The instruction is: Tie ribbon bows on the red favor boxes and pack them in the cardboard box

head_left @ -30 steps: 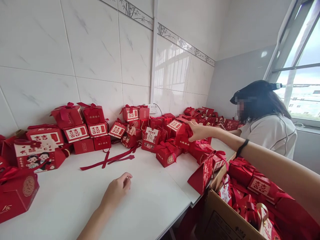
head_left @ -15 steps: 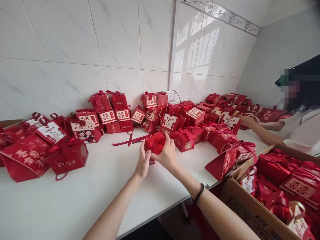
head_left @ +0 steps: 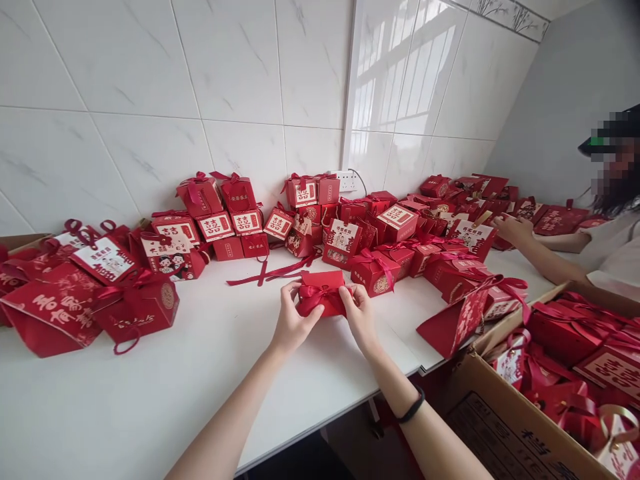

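Observation:
A small red gift box with a ribbon bow [head_left: 323,298] rests on the white table [head_left: 150,400], held between both my hands. My left hand [head_left: 290,323] grips its left end with thumb and fingers closed on it. My right hand [head_left: 359,315] grips its right end the same way; a black band circles that wrist. Just behind the box lie loose red ribbons [head_left: 270,272] and a long row of red gift boxes [head_left: 235,223] against the tiled wall.
Red bags and boxes [head_left: 75,293] crowd the table's left. A cardboard carton [head_left: 520,427] full of red boxes stands at the lower right. Another person [head_left: 615,247] at the far right reaches a hand [head_left: 515,230] among the boxes. A wall socket [head_left: 347,180] sits behind.
My right hand lifted a red box from the row and brought it back to the table centre. My left hand came up to meet it. Both now hold it low on the table.

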The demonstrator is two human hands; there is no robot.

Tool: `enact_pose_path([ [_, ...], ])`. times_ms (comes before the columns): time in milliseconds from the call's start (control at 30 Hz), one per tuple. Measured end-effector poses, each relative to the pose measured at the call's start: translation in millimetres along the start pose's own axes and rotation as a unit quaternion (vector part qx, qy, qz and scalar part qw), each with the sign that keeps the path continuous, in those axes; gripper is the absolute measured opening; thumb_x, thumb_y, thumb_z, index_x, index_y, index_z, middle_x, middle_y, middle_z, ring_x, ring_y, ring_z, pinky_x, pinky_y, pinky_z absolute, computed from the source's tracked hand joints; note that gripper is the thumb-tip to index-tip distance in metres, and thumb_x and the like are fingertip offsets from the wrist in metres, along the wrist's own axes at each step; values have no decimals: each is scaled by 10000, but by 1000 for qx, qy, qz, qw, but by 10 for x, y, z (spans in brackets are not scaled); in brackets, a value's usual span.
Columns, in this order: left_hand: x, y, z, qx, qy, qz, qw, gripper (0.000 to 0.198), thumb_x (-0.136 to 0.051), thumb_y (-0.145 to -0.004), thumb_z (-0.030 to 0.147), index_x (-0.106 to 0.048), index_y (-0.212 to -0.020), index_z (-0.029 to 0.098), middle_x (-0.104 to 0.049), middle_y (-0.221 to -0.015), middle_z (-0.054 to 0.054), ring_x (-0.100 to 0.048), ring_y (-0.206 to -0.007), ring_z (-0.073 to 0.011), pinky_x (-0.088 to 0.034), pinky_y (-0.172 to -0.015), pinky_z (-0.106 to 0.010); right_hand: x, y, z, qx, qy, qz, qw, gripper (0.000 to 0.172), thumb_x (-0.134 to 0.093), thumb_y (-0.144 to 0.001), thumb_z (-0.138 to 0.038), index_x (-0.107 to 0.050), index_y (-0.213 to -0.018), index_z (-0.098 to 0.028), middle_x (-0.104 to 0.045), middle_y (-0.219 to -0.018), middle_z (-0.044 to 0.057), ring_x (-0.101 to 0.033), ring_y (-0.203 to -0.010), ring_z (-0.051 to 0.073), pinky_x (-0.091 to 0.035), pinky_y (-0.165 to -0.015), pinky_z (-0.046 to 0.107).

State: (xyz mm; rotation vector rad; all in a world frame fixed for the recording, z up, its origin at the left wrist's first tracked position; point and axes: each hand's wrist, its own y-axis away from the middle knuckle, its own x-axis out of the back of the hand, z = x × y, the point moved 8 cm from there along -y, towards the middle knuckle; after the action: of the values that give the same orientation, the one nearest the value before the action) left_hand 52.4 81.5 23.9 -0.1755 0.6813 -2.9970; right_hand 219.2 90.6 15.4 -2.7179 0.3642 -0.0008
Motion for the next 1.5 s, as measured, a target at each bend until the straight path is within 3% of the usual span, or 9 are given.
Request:
enact_pose_path([
  [100, 18, -8, 25, 14, 25, 2, 1000, 324, -571, -781, 463, -429, -906, 200, -491, -1183, -98, -516, -1085, -224, -436, -917, -381, 18, 19, -3, 9, -8, 4, 1000, 348, -535, -804, -507, -432, -674, -201, -508, -791, 14, -472, -755, 154, -408, -684, 279],
  [233, 134, 0, 92, 3, -68, 79, 995, 312, -448, -848, 486, -478, -745, 193, -528, -987, -65, -529, -972, -195, -438, -891, -350, 11, 37, 7, 10, -30, -5, 999, 331, -563, -793, -495, -457, -693, -197, -540, -809, 18, -494, -779, 158, -415, -728, 295],
  [367, 174, 32, 107, -23, -124, 120, 985, 276, -425, -856, 453, -486, -755, 204, -493, -867, -43, -529, -813, -165, -471, -741, -297, -17, 29, 39, -12, -74, -22, 997, 356, -588, -772, -517, -453, -689, -198, -566, -782, 13, -520, -719, 144, -438, -669, 278],
  [633, 154, 48, 169, -114, -164, 134, 971, 199, -402, -898, 334, -465, -758, 208, -554, -937, -63, -544, -899, -164, -458, -805, -294, -14, 4, 88, -62, -158, -27, 985, 431, -674, -683, -536, -427, -636, -185, -612, -937, 36, -578, -736, 135, -481, -670, 277],
  [733, 139, 61, 193, -134, -172, 137, 966, 189, -397, -898, 313, -452, -751, 208, -561, -941, -66, -548, -896, -160, -459, -787, -283, -2, 0, 135, -75, -162, -21, 984, 443, -681, -672, -546, -431, -630, -184, -608, -842, 25, -553, -657, 121, -470, -626, 274],
  [867, 130, 43, 167, -134, -180, 135, 965, 183, -393, -887, 311, -446, -744, 210, -567, -920, -65, -551, -872, -161, -456, -766, -279, 21, -6, 195, -86, -139, -5, 987, 456, -673, -671, -576, -429, -628, -193, -516, -581, -38, -477, -534, 102, -422, -554, 249],
  [1000, 144, -28, 94, -89, -165, 119, 975, 203, -392, -875, 346, -447, -733, 212, -580, -926, -64, -550, -866, -164, -450, -750, -274, 52, -1, 174, -86, -115, 12, 990, 467, -658, -668, -601, -422, -634, -199, -500, -555, -49, -464, -520, 100, -397, -528, 232],
  [1300, 199, -58, -76, 2, -56, 59, 997, 357, -467, -816, 556, -477, -855, 201, -571, -880, -46, -573, -845, -188, -469, -774, -317, -49, 81, 47, -68, -69, -45, 994, 417, -713, -658, -510, -444, -796, -222, -656, -780, 22, -640, -748, 209, -489, -603, 283],
  [1500, 93, -78, -150, 17, 24, 3, 1000, 520, -653, -723, 375, -430, -1169, 229, -492, -1265, -98, -483, -1186, -248, -405, -994, -392, -63, 70, 83, -90, -111, -54, 988, 366, -665, -699, -493, -455, -801, -211, -672, -861, 50, -661, -828, 216, -511, -674, 297],
])
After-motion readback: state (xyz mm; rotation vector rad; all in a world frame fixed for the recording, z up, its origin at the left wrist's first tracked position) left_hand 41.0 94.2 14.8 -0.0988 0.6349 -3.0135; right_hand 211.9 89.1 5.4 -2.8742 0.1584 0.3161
